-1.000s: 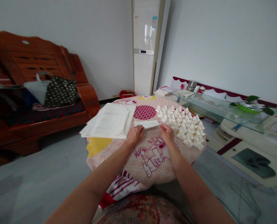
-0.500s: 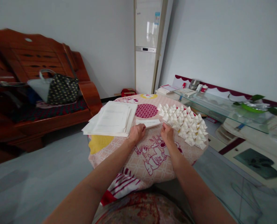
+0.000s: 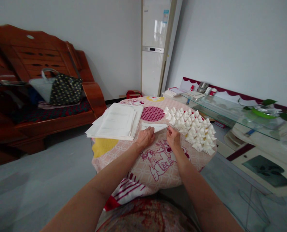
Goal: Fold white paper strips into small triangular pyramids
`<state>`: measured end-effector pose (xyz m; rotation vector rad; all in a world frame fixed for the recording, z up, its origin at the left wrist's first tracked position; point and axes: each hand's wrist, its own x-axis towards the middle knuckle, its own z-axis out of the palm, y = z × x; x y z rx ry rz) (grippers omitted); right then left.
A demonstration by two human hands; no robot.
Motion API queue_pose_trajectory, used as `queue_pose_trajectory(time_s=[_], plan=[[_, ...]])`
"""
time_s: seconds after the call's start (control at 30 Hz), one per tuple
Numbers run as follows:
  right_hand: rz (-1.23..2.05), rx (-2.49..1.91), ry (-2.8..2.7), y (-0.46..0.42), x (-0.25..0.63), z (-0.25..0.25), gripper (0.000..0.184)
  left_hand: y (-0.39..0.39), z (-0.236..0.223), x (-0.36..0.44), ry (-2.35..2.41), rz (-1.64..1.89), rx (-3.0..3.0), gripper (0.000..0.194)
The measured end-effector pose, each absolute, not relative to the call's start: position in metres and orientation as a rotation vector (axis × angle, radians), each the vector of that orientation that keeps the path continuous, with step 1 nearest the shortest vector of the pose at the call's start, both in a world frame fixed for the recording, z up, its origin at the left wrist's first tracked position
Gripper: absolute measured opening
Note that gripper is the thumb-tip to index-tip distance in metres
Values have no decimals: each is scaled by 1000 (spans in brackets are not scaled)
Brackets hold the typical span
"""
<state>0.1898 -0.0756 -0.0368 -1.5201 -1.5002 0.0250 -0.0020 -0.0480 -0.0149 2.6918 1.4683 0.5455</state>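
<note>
A folded strip of white paper (image 3: pixel 158 127) with some print along it lies on the cloth-covered table between my hands. My left hand (image 3: pixel 145 138) is at its left end, fingers curled over the near edge and pressed on the paper. At the other end, my right hand (image 3: pixel 173 137) pinches the right corner between thumb and finger. Left of my left hand lies a stack of white paper sheets (image 3: pixel 116 120). Just beyond my right hand stand rows of small folded paper pieces (image 3: pixel 192 127), pointed at the top.
The round table wears a pink patterned tablecloth (image 3: pixel 133 164). A glass-topped stand (image 3: pixel 221 108) with papers, cups and a green bowl (image 3: pixel 264 112) runs along the right. At the left is a wooden sofa (image 3: pixel 95 100) with a dotted bag (image 3: pixel 66 90); a tall white cabinet unit (image 3: pixel 153 71) stands behind.
My left hand has shifted slightly right along the paper's near edge, its fingers now reaching over it. The right hand stays at the right corner. The view has tilted a little.
</note>
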Motion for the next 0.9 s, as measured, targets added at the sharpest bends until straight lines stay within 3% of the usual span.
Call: queue_pose_trajectory(time_s=[0.27, 0.6, 0.9], plan=[[35, -1405, -1464, -77, 191, -33, 42, -48, -11, 1, 1454, 574, 2674, 16], [-112, -1334, -1451, -76, 195, -34, 57, -49, -15, -9, 1281, 972, 2590, 19], [84, -1314, -1304, -76, 198, -36, 61, -45, -19, -16, 1242, 1132, 2447, 15]])
